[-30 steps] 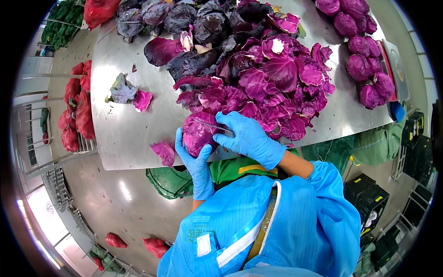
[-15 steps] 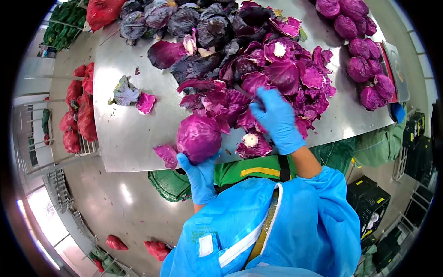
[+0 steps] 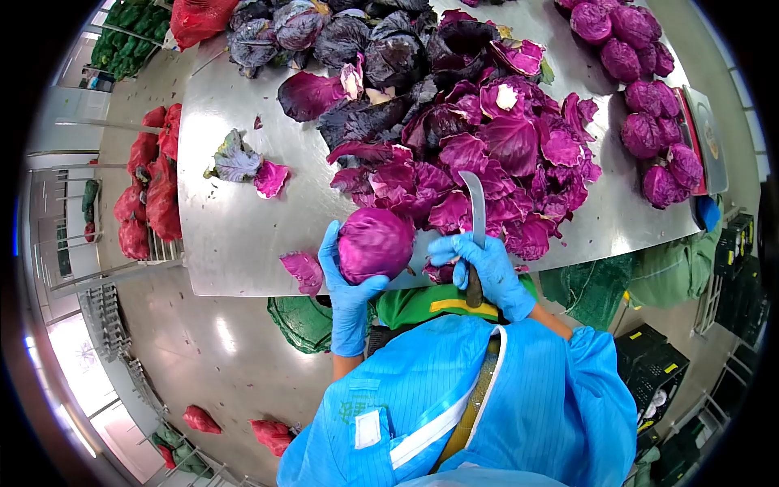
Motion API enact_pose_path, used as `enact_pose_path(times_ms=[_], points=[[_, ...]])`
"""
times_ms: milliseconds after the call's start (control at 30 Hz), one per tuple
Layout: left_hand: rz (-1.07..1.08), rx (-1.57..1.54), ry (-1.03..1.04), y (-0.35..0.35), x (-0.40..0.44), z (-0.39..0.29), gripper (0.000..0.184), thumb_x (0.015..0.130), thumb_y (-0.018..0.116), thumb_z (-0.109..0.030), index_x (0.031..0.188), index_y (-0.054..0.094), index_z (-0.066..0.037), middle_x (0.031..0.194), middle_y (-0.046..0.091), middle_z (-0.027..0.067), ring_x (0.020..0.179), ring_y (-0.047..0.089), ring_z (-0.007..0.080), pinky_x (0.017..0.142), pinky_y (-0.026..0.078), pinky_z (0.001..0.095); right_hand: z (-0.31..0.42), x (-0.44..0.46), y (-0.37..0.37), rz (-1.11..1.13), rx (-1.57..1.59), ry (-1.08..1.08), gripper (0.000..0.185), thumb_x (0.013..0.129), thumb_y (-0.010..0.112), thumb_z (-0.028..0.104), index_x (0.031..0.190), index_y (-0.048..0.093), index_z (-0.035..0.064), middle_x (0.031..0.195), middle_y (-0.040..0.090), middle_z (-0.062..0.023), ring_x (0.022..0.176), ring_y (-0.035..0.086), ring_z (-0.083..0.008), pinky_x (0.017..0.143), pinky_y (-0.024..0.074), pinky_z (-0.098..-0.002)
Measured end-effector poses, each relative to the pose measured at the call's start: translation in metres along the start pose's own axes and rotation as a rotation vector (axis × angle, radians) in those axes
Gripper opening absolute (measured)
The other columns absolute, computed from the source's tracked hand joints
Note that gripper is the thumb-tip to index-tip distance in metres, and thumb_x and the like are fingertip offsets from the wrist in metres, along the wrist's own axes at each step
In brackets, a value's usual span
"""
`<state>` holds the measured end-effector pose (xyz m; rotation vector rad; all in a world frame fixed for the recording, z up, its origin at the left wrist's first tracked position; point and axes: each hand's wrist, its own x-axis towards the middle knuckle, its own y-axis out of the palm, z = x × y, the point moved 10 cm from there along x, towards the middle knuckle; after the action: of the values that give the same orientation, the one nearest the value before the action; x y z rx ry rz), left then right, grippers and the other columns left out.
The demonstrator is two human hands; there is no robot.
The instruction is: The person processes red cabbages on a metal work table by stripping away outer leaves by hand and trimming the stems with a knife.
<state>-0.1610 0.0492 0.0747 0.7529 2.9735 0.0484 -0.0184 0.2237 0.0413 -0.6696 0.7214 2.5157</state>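
A smooth red cabbage [image 3: 376,245] rests in my left hand [image 3: 347,296], whose gloved thumb and fingers wrap its left and lower sides near the table's front edge. Just to the right, my right hand [image 3: 489,272] holds a knife [image 3: 475,207] by its dark handle, the curved blade pointing up and away from me. The blade is apart from the cabbage. Beyond both hands lies a heap of loose purple leaves [image 3: 511,146]. One loose leaf [image 3: 303,272] is left of my left hand. A trimmed piece is partly hidden behind my right hand.
Dark untrimmed cabbages [image 3: 393,57] stand at the back of the metal table [image 3: 243,235]. Peeled cabbages [image 3: 641,134] sit at the right beside a scale [image 3: 704,138]. A leaf cluster [image 3: 237,161] lies at left. Red sacks [image 3: 162,195] and black crates [image 3: 649,365] are beyond the table.
The cabbage has been stripped of outer leaves and lifted slightly in my left hand. My right hand went out to the leaf heap and came back nearer me, with the knife now upright.
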Motion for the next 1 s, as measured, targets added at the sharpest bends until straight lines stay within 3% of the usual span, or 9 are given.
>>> enact_pose_path(times_ms=[67,133,200,300,433,500,767,933,1000], points=[[0.096,0.481,0.248,0.008,0.000,-0.025,0.113,0.053,0.091,-0.044,0.144,0.033,-0.009,0.142,0.039,0.0171,0.129,0.044,0.0346,0.105,0.042,0.0450,0.010,0.004,-0.002,-0.067,0.004,-0.042,0.030,0.095,0.058,0.021,0.116,0.064,0.0015,0.093,0.071,-0.0098,0.055,0.056,-0.0061,0.048,0.0442,-0.0201],[0.198,0.849,0.367,0.027,-0.003,-0.038,0.109,0.054,0.091,-0.043,0.143,0.036,-0.011,0.145,0.035,0.0201,0.132,0.040,0.0345,0.105,0.041,0.0446,0.023,0.010,0.007,-0.050,-0.124,-0.121,0.031,0.092,0.062,0.019,0.118,0.063,0.0027,0.102,0.069,-0.0077,0.072,0.061,-0.0107,0.067,0.0504,-0.0237],[0.241,0.888,0.327,0.037,-0.002,-0.042,0.113,0.053,0.091,-0.041,0.144,0.033,-0.008,0.145,0.036,0.0204,0.134,0.038,0.0355,0.109,0.036,0.0429,0.038,0.019,0.023,-0.009,-0.359,-0.377,0.038,0.088,0.067,0.020,0.122,0.061,0.0049,0.110,0.064,-0.0085,0.099,0.062,-0.0184,0.090,0.0483,-0.0307],[0.151,0.641,0.245,0.025,-0.002,-0.029,0.116,0.056,0.091,-0.035,0.148,0.026,-0.008,0.147,0.033,0.0201,0.135,0.036,0.0346,0.110,0.035,0.0448,0.050,0.027,0.041,-0.006,-0.606,-0.539,0.053,0.082,0.074,0.026,0.129,0.057,0.0083,0.119,0.059,-0.0116,0.113,0.057,-0.0235,0.096,0.0456,-0.0327],[0.003,-0.118,-0.205,0.005,-0.015,0.041,0.124,0.058,0.092,-0.030,0.150,0.013,-0.002,0.149,0.027,0.0158,0.133,0.037,0.0288,0.108,0.038,0.0431,0.039,0.039,0.039,0.035,-0.622,-0.541,0.058,0.080,0.076,0.029,0.131,0.056,0.0098,0.118,0.059,-0.0121,0.113,0.056,-0.0241,0.097,0.0453,-0.0334],[0.022,-0.231,-0.111,0.016,-0.018,0.047,0.117,0.061,0.091,-0.024,0.149,0.017,-0.002,0.148,0.029,0.0157,0.132,0.038,0.0286,0.107,0.039,0.0424,0.036,0.036,0.037,0.060,-0.647,-0.476,0.059,0.080,0.076,0.030,0.131,0.056,0.0102,0.118,0.059,-0.0120,0.113,0.056,-0.0238,0.097,0.0453,-0.0333],[0.015,0.199,-0.038,0.021,-0.020,0.018,0.111,0.058,0.091,-0.031,0.144,0.029,0.000,0.144,0.035,0.0189,0.126,0.045,0.0288,0.104,0.043,0.0400,0.031,0.024,0.018,-0.001,-0.733,-0.401,0.054,0.079,0.075,0.040,0.119,0.060,0.0067,0.098,0.060,-0.0102,0.088,0.062,-0.0230,0.078,0.0506,-0.0354],[0.020,0.790,0.072,0.035,-0.022,-0.015,0.111,0.052,0.091,-0.035,0.141,0.034,0.000,0.128,0.044,0.0211,0.116,0.048,0.0372,0.099,0.042,0.0458,0.050,0.011,0.034,-0.092,-0.934,-0.517,0.081,0.076,0.067,0.061,0.126,0.051,0.0002,0.105,0.056,-0.0182,0.089,0.062,-0.0357,0.074,0.0512,-0.0430],[0.024,0.901,0.181,0.049,-0.026,-0.023,0.112,0.052,0.091,-0.035,0.141,0.032,0.000,0.129,0.042,0.0222,0.118,0.045,0.0383,0.099,0.040,0.0473,0.055,0.016,0.044,-0.053,-1.037,-0.371,0.080,0.077,0.069,0.056,0.132,0.049,0.0012,0.106,0.056,-0.0165,0.093,0.062,-0.0331,0.078,0.0505,-0.0403]])
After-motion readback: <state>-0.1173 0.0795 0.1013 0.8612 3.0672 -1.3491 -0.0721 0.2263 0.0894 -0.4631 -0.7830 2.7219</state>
